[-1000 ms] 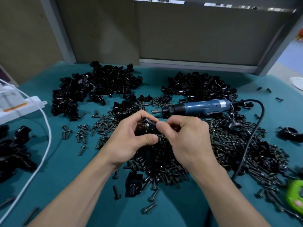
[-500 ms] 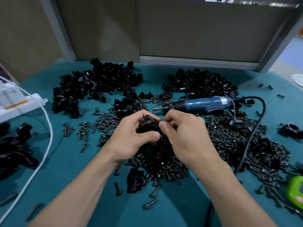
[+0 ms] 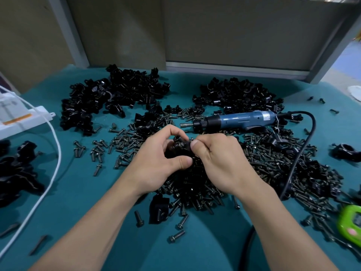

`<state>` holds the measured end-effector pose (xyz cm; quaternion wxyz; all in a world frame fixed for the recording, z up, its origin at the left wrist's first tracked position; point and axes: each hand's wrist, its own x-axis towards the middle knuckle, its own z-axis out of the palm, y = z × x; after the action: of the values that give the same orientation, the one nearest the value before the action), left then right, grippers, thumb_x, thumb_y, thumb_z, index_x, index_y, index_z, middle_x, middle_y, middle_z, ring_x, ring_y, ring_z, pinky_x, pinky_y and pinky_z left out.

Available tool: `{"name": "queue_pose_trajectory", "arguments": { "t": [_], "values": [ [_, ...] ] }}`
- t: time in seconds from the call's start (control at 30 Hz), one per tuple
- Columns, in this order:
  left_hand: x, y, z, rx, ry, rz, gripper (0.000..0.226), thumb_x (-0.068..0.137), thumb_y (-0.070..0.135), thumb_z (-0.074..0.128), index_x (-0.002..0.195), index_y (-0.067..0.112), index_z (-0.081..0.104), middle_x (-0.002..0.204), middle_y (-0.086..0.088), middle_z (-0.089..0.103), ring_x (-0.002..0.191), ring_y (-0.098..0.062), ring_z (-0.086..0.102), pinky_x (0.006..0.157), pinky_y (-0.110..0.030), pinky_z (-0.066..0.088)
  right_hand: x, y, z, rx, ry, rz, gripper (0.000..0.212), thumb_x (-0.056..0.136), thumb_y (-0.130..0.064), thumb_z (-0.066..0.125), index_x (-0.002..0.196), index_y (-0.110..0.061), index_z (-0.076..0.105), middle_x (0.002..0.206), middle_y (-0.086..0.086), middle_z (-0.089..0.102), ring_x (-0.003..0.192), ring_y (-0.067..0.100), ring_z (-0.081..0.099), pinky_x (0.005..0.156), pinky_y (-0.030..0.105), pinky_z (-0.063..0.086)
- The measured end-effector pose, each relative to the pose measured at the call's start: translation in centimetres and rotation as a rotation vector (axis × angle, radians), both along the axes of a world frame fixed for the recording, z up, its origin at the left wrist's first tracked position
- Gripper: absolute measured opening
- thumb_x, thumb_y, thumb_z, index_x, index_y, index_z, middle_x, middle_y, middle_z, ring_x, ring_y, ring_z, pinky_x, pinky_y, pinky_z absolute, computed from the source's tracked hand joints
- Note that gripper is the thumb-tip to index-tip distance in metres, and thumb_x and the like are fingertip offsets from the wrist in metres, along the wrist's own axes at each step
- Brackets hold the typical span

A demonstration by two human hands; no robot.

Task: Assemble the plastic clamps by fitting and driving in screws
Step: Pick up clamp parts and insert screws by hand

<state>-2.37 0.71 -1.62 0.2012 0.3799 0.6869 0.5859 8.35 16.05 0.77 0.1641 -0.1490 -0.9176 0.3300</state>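
Note:
My left hand grips a black plastic clamp between curled fingers and thumb, above the middle of the green table. My right hand pinches at the clamp's right side with thumb and forefinger; whether a screw is between them is hidden. A big heap of dark screws lies under and to the right of both hands. A blue electric screwdriver lies just beyond the hands, bit pointing left. Piles of black clamp parts sit at the back left and back right.
The screwdriver's black cable loops down the right side. A white cable and a white box are at the left, with more black parts at the left edge. A single clamp piece lies near me, a green object at right.
Both hands stay together on the clamp; the right thumb and forefinger have shifted slightly on its right side. The view has tipped a little.

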Motion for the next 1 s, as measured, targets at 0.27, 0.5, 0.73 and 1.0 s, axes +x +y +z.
{"name": "queue_pose_trajectory", "arguments": {
  "t": [0.27,0.5,0.73,1.0],
  "values": [
    [0.1,0.5,0.0,0.021,-0.017,0.005,0.026,0.073,0.023,0.083,0.092,0.029,0.066,0.083,0.0,0.075,0.076,-0.016,0.071,0.072,-0.033,0.057,-0.2,-0.4,-0.1,0.043,0.021,-0.051,0.035,0.103,-0.026,0.055,0.07,-0.018,0.057,0.056,-0.005,0.057,0.057,0.013,0.052,0.048,0.023,0.036],
    [0.6,0.4,-0.8,-0.095,0.187,0.252,0.033,0.085,0.027,0.085,0.098,0.042,0.058,0.094,0.025,0.072,0.084,0.0,0.071,0.071,-0.026,0.057,-0.5,0.4,0.1,-0.154,-0.022,-0.258,0.049,0.106,-0.048,0.044,0.074,-0.019,0.068,0.063,-0.004,0.071,0.058,0.007,0.064,0.058,0.02,0.048],
    [0.2,0.3,-0.9,-0.124,0.159,0.416,0.036,0.085,0.027,0.086,0.095,0.05,0.061,0.086,0.026,0.07,0.079,0.01,0.067,0.058,-0.009,0.05,-2.5,7.7,2.1,-1.036,0.045,-0.694,0.039,0.099,-0.03,0.07,0.124,-0.005,0.055,0.096,0.019,0.067,0.081,0.033,0.076,0.057,0.033,0.064],
    [0.2,0.5,-0.4,-0.088,0.104,0.427,0.044,0.081,0.018,0.089,0.093,0.052,0.063,0.089,0.026,0.069,0.087,0.008,0.067,0.068,-0.012,0.054,-7.3,8.7,3.7,-1.087,-0.19,-0.945,0.042,0.097,-0.045,0.069,0.115,-0.013,0.048,0.083,0.014,0.062,0.064,0.028,0.071,0.048,0.03,0.054]
  ]
}}
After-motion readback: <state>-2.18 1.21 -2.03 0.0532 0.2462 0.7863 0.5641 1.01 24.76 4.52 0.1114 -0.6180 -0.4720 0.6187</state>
